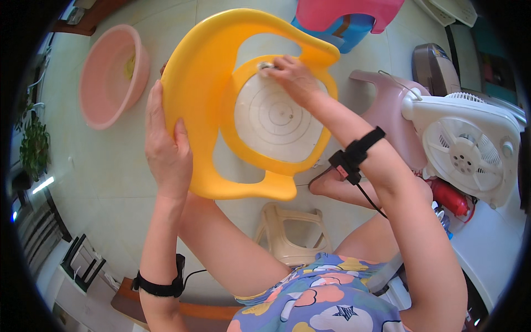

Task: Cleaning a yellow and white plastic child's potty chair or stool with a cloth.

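A yellow plastic child's chair (pixel 199 95) with a curved backrest, two armrests and a round seat is before me. Its seat has a yellow rim around a whitish disc (pixel 282 120) marked with rings. My left hand (pixel 169 145) grips the outer edge of the backrest, fingers on the far side and thumb in front. My right hand (pixel 292 76) is at the top of the seat's rim, its fingers closed on a small whitish, crumpled thing (pixel 264 66), perhaps a cloth; it is partly hidden and blurred.
A pink basin (pixel 112 79) with something yellowish inside stands on the tiled floor at left. A beige stool (pixel 294 232) is between my legs. At right are a white fan (pixel 464 145), a pink plastic stool (pixel 388 112) and a red bottle-like object (pixel 450 197). Pink and blue stools (pixel 348 16) stand beyond.
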A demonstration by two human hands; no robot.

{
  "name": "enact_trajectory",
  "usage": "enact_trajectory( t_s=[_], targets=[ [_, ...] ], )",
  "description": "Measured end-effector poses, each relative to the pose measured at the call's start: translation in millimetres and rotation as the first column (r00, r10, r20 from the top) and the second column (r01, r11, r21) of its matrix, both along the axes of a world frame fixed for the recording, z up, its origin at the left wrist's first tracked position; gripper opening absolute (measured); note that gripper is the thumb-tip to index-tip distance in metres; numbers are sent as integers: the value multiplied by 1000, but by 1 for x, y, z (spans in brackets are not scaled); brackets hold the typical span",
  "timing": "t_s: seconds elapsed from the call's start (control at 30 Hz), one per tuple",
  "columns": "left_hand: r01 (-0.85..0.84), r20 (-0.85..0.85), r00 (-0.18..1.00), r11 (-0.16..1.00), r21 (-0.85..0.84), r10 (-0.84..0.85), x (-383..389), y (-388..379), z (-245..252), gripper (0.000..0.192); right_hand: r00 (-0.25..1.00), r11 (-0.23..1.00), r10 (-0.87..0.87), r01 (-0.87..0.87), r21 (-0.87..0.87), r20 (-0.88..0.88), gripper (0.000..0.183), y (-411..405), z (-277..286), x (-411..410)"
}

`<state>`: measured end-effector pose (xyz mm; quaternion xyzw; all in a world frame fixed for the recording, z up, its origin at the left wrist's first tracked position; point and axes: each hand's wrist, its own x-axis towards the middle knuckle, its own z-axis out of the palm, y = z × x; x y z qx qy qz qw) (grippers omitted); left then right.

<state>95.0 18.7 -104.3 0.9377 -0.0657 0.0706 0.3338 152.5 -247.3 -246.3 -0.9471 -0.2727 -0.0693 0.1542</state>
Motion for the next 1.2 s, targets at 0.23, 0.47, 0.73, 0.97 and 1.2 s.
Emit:
enact_trajectory(
  t_s=[0.23,0.47,0.73,0.97,1.2],
  targets=[
    [13,41,999,999,37,-14,1,5,2,59,907,923,-384,377,-74,-171,22,-74,4,-57],
    [48,55,997,998,46,-51,3,-3,0,62,912,911,-410,409,40,24,22,2,-14,9],
    [76,-8,997,996,56,-75,2,-12,5,60,992,874,-64,107,-475,105,29,-46,-10,-19],
    [62,7,998,993,104,-63,3,-14,3,58,932,868,-357,304,-393,-66,39,-85,17,-67],
    [63,32,997,991,118,-68,3,-11,4,59,791,848,-519,429,-311,-323,40,-82,53,-69]
  ],
)
